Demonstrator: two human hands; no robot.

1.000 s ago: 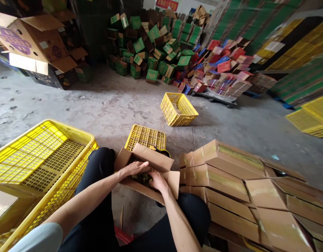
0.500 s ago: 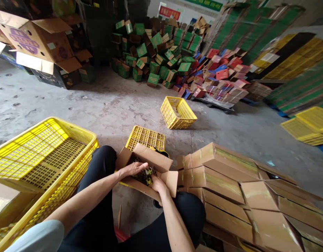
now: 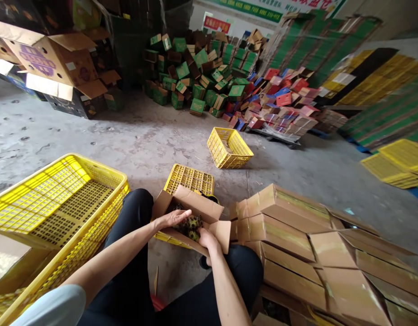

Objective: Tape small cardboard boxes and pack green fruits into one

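Note:
An open cardboard box (image 3: 198, 202) sits between my knees on an upturned yellow crate, its flaps folded outward. Inside lies a pile of small dark brown and yellow-green produce (image 3: 192, 224), whose kind I cannot make out. Over the left part of the pile stretches my left hand (image 3: 175, 218), palm down with straight fingers, touching or just above it. My right hand (image 3: 208, 241) reaches into the box at its right end, against the pile. Its fingertips are hidden among the produce, so I cannot tell whether they grip any.
Flattened-looking brown cartons (image 3: 290, 222) are stacked at my right. A large yellow crate (image 3: 69, 208) stands at my left, and a smaller yellow crate (image 3: 230, 147) is ahead on the concrete floor. Green boxes (image 3: 197, 106) and red boxes (image 3: 284, 98) lie heaped farther back.
The view has shifted slightly. My right hand has moved a little within the box, and the produce by its fingers looks turned or shifted. My left hand stays nearly in place.

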